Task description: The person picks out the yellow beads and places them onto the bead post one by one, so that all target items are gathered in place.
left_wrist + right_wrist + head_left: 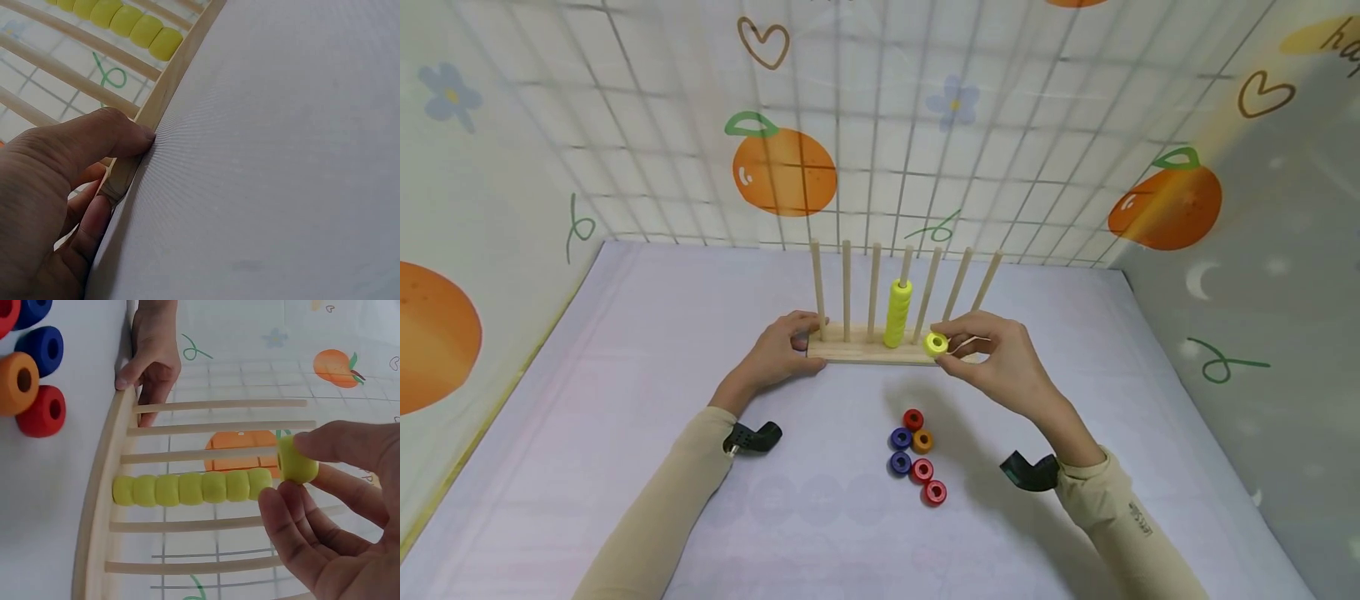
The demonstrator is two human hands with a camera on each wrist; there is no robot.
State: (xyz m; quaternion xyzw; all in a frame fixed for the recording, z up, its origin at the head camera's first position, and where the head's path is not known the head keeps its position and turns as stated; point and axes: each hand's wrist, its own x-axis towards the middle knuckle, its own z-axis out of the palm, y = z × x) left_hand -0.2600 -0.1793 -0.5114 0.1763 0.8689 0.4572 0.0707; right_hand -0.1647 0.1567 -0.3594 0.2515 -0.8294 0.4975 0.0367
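A wooden peg rack point(857, 354) with several upright pegs stands on the table. Yellow beads point(897, 317) are stacked on its middle peg, whose top is bare. My left hand point(778, 350) grips the left end of the base; in the left wrist view the thumb point(134, 137) lies along its front edge. Between thumb and fingertips, my right hand point(996, 354) pinches a single yellow bead point(936, 344), hole showing, held in front of the rack right of the stack. In the right wrist view this bead point(296, 461) appears close to the stack's top end.
Loose beads lie in a cluster on the table in front of the rack: red point(935, 492), blue point(900, 463) and orange point(922, 441). A white wire grid point(865, 150) behind a printed sheet rises at the back. Both wrists wear black camera mounts point(1028, 472).
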